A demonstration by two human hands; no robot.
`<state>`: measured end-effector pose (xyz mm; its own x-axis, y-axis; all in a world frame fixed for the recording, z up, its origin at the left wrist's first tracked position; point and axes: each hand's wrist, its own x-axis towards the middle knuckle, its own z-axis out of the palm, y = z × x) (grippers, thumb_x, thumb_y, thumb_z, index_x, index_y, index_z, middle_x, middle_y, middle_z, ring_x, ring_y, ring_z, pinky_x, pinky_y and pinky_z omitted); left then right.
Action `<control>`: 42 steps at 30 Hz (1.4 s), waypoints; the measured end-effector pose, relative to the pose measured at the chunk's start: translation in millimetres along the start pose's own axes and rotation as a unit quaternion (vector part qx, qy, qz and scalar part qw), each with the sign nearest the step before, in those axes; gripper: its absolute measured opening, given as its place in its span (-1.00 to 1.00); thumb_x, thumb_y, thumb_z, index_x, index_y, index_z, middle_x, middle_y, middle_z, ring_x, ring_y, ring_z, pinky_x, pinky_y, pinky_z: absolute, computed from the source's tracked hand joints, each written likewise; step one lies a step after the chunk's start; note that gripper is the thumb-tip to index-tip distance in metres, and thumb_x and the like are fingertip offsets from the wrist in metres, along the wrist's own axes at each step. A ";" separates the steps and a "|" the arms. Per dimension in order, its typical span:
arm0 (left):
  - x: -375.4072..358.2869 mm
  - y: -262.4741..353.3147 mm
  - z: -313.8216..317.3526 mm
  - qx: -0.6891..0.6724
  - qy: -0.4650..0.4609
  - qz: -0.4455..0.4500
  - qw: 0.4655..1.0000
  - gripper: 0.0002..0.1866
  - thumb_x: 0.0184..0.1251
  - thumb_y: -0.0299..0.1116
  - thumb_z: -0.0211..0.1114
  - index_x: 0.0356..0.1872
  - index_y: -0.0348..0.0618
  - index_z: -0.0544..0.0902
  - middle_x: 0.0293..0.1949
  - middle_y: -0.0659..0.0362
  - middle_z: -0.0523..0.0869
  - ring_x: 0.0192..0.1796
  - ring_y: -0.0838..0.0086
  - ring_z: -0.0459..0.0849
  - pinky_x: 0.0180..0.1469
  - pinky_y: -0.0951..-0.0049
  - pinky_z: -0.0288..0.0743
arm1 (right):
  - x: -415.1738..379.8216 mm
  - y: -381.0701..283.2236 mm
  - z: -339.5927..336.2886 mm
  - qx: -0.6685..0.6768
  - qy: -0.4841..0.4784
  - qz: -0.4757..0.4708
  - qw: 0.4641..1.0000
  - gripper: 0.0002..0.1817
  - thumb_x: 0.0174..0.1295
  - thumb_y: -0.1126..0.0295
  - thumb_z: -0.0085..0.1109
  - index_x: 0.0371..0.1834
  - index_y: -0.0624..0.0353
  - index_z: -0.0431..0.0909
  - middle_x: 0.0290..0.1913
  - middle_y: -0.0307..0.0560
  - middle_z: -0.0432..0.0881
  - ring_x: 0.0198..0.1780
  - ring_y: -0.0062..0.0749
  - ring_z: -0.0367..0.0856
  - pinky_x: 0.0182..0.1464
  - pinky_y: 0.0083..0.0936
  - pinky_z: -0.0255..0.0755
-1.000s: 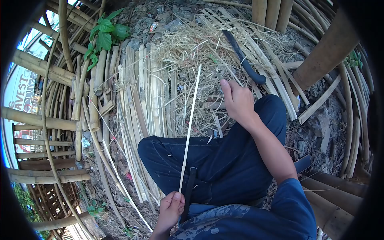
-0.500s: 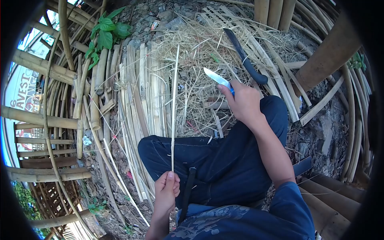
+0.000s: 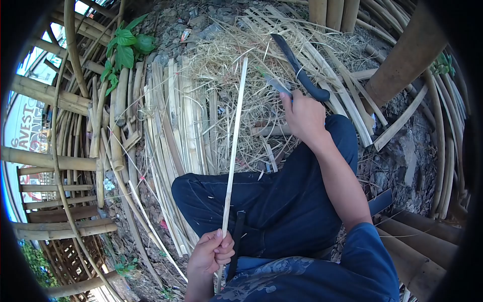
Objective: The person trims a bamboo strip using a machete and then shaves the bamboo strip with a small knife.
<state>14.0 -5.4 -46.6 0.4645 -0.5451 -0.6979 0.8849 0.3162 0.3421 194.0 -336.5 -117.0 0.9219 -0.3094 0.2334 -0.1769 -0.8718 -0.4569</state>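
My left hand (image 3: 211,252) is closed around the lower part of a long, pale bamboo strip (image 3: 235,136), low over my lap. The strip points up and away, leaning a little to the right, and its far end lies over the shavings. In my right hand (image 3: 306,118), above my right knee, is a knife (image 3: 275,84) with its blade pointing up and left. The blade is apart from the strip. Just beyond the knife, a dark curved machete (image 3: 299,70) lies on the shavings and split strips.
A heap of bamboo shavings (image 3: 221,55) spreads ahead of my legs. Split bamboo slats (image 3: 188,121) lie in a row at left. A thick bamboo post (image 3: 407,60) stands at right. Bamboo railing (image 3: 50,158) and a leafy plant (image 3: 126,45) are at left.
The bamboo strip has swung to the right, and its lower end now extends below my left hand. My left hand has moved slightly right and down. The knife blade has turned and looks darker.
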 end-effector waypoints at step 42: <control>15.3 -2.7 -34.9 -0.267 -0.114 -0.031 0.956 -0.64 0.67 -0.15 -0.15 -0.31 -0.18 0.40 -0.59 0.40 0.24 -0.64 0.76 0.08 -0.68 0.68 -0.09 | -7.5 2.8 23.6 -0.181 -0.390 -0.090 0.898 -0.83 0.07 0.48 0.24 -0.28 0.18 0.75 -0.21 0.02 0.78 -0.13 -0.17 0.78 -0.12 -0.31 0.64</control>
<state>17.5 12.4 -80.2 0.4606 -0.7122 -0.5297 0.7957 0.5958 -0.1091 194.7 -327.6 -140.2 0.8824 0.0864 -0.4624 0.0290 -0.9911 -0.1298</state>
